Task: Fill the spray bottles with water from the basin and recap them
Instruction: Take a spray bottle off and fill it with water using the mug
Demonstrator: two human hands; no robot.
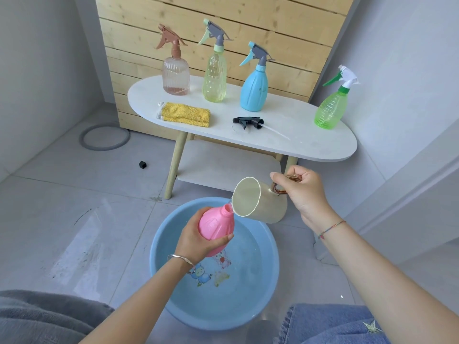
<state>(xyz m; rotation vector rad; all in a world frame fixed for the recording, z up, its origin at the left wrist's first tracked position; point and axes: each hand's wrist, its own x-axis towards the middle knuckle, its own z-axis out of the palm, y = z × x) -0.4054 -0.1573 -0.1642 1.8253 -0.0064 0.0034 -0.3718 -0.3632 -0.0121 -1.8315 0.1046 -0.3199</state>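
My left hand grips an uncapped pink bottle, tilted over the blue basin that holds water. My right hand holds a cream cup by its handle, tipped so its rim touches the pink bottle's neck. A black spray head with its tube lies loose on the white table. Capped bottles stand on that table: a clear pink bottle, a yellow-green bottle, a blue bottle and a green bottle.
A folded yellow cloth lies on the table's left part. A grey ring and a small black cube sit on the tiled floor to the left. A wooden slat panel stands behind the table. My knees frame the basin.
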